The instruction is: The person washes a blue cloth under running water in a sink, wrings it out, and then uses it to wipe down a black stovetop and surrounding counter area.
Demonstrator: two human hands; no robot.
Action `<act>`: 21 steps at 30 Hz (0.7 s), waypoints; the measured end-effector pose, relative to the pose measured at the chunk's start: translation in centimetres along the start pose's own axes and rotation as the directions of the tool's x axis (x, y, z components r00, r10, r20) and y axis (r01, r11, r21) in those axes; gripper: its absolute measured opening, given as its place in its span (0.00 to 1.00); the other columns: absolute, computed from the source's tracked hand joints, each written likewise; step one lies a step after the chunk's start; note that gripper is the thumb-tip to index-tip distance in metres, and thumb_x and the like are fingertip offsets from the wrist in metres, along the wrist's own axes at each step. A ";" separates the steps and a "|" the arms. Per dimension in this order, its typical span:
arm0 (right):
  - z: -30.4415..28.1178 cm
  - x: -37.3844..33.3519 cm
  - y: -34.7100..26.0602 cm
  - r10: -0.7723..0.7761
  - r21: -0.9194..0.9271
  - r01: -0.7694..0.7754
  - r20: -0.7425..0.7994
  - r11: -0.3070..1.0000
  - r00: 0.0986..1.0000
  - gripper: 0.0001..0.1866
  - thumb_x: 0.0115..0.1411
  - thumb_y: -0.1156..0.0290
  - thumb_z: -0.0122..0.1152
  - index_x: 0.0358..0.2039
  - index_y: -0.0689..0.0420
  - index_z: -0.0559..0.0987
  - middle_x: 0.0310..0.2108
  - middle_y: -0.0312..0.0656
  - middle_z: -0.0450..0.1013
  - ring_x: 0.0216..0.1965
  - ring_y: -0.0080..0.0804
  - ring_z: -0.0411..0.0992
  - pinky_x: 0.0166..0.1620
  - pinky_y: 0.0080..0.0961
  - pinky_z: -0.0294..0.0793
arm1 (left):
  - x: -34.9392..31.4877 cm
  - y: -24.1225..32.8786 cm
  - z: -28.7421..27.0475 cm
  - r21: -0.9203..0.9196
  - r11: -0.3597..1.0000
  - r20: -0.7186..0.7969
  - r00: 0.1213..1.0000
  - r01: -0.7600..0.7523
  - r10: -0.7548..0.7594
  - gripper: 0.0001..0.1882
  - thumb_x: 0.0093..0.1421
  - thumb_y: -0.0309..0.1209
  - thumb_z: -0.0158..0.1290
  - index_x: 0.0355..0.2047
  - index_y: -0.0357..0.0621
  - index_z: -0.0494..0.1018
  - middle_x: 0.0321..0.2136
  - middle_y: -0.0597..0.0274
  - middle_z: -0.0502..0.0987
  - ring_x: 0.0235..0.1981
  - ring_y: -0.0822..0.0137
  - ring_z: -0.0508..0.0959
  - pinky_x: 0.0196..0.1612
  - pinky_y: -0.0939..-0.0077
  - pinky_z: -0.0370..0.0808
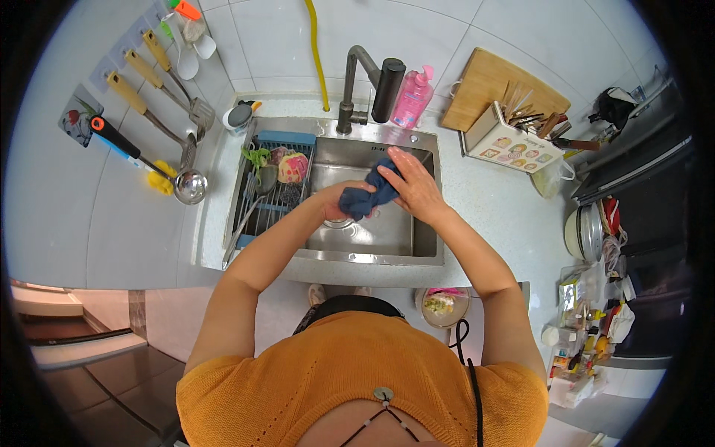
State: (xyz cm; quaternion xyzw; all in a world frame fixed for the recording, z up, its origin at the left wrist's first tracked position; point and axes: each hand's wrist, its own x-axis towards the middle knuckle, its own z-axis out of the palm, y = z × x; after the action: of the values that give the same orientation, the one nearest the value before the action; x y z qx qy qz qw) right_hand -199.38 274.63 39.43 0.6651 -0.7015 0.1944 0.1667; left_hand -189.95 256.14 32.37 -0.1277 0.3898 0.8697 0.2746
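Blue cloth (382, 192) — bunched; long axis near-left to far-right

Small lettering (532, 140) is printed on the front of the cream utensil holder (484, 135); on the pink pump bottle (415, 91), a label (409, 108) is seen, its print too small to be read.

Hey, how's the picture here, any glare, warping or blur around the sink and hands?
In the head view, glare whitens patches of the sink, and the ladle glints; in the head view, black fisheye borders swallow the corners and straight edges bow near the rim; in the head view, the right hand looks reasonably sharp, while the dark blue cloth shows little fine texture.
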 end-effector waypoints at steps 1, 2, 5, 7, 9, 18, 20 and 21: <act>0.2 0.0 0.3 -0.038 0.019 0.038 -0.014 0.999 0.999 0.33 0.37 0.78 0.62 0.49 0.55 0.67 0.55 0.46 0.58 0.52 0.45 0.62 0.51 0.34 0.67 | 0.0 -0.2 0.4 0.038 0.999 0.070 0.997 0.032 -0.034 0.24 0.49 0.42 0.56 0.41 0.38 0.68 0.26 0.58 0.74 0.23 0.68 0.75 0.28 0.79 0.74; 0.3 -0.2 0.4 -0.035 0.038 0.035 0.005 0.999 0.999 0.31 0.38 0.78 0.61 0.47 0.55 0.68 0.55 0.45 0.59 0.49 0.43 0.64 0.48 0.32 0.69 | 0.0 -0.3 0.6 0.077 0.995 0.137 0.988 0.061 -0.071 0.25 0.50 0.43 0.56 0.42 0.37 0.67 0.27 0.58 0.74 0.24 0.68 0.75 0.29 0.79 0.74; 0.2 -0.1 0.3 -0.083 0.001 0.083 -0.028 0.997 0.996 0.19 0.43 0.76 0.56 0.40 0.57 0.72 0.49 0.38 0.65 0.37 0.35 0.69 0.32 0.27 0.75 | 0.1 -0.8 0.0 0.157 0.987 0.174 0.983 0.034 -0.061 0.29 0.48 0.43 0.60 0.45 0.37 0.66 0.28 0.61 0.74 0.25 0.71 0.74 0.31 0.79 0.73; 0.4 -0.3 0.7 -0.058 -0.023 0.060 0.068 0.998 0.996 0.16 0.44 0.74 0.56 0.38 0.57 0.72 0.45 0.40 0.69 0.34 0.35 0.71 0.31 0.27 0.74 | -0.7 -0.1 1.4 0.240 0.970 0.155 0.985 0.040 -0.079 0.27 0.47 0.41 0.62 0.43 0.40 0.68 0.31 0.65 0.74 0.27 0.75 0.73 0.32 0.82 0.72; 1.1 -0.9 0.8 0.012 -0.050 -0.001 0.216 0.999 0.976 0.14 0.45 0.72 0.57 0.35 0.57 0.72 0.39 0.43 0.71 0.30 0.37 0.72 0.30 0.28 0.74 | -1.0 0.6 2.1 0.600 0.800 0.072 0.996 0.003 -0.058 0.25 0.47 0.42 0.60 0.42 0.43 0.68 0.30 0.64 0.74 0.28 0.70 0.75 0.30 0.77 0.72; 5.8 -2.7 -0.3 0.474 0.353 -0.678 0.511 0.645 0.717 0.11 0.45 0.67 0.56 0.28 0.59 0.72 0.18 0.46 0.72 0.17 0.40 0.71 0.21 0.35 0.69 | 1.5 0.1 0.5 0.896 -0.441 0.225 0.805 0.050 0.549 0.18 0.38 0.31 0.59 0.32 0.50 0.69 0.28 0.60 0.73 0.32 0.58 0.75 0.33 0.66 0.73; 6.4 -2.8 -1.3 0.527 0.470 -0.867 0.701 0.167 0.481 0.10 0.46 0.67 0.55 0.28 0.57 0.70 0.14 0.40 0.67 0.12 0.30 0.64 0.16 0.26 0.62 | 1.4 0.3 0.4 0.860 -0.510 0.312 0.760 0.030 0.571 0.17 0.38 0.30 0.59 0.31 0.49 0.69 0.27 0.61 0.72 0.32 0.58 0.75 0.32 0.66 0.73; 6.6 -2.9 -1.8 0.490 0.462 -0.881 0.793 -0.098 0.361 0.09 0.47 0.67 0.55 0.28 0.55 0.70 0.13 0.36 0.64 0.09 0.26 0.61 0.13 0.22 0.58 | 1.3 0.4 0.3 0.845 -0.534 0.339 0.749 0.023 0.569 0.17 0.38 0.29 0.59 0.31 0.49 0.68 0.27 0.61 0.71 0.33 0.58 0.74 0.32 0.66 0.73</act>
State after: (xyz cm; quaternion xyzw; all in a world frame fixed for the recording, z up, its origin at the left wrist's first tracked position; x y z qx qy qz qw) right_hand -197.20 273.76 32.34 0.1776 -0.7374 0.4494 -0.4720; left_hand -191.26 256.67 32.27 0.1303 0.9770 0.1303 -0.1077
